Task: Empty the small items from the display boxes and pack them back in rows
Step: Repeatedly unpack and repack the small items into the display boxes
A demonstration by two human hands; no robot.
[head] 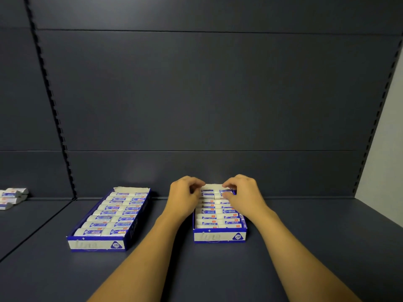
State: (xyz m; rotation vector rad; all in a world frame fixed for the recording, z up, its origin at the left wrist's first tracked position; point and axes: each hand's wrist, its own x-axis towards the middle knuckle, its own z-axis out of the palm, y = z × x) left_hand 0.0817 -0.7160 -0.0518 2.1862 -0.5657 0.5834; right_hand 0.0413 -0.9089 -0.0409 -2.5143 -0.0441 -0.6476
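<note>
Our dark shelf (218, 271) ran back to a dark wall (218, 94). Two boxes (98, 244) of erasers (109, 216) sat on it. Our left hand (185, 192) and right hand (244, 192) curled over the right box (220, 236), pinching its far erasers (212, 189).

Display box, right (219, 236): blue-and-white open-top carton, front panel marked "2B" in a rounded triangle, standing square-on on the dark shelf at about 5 o'clock of centre. Holds wrapped erasers (214, 217), white with blue-and-red sleeves, lying flat in two columns of close rows; the far rows are partly hidden under hands.

Display box, left (98, 244): same carton, same "2B" front, at about 7 o'clock, well apart from the first, its long axis skewed toward 1 o'clock. Filled with erasers (113, 213) in two columns, rows tidy from front to back, white rear flap upright.

Loose erasers (12, 197): small pile at 9 o'clock, by the frame edge.
</note>
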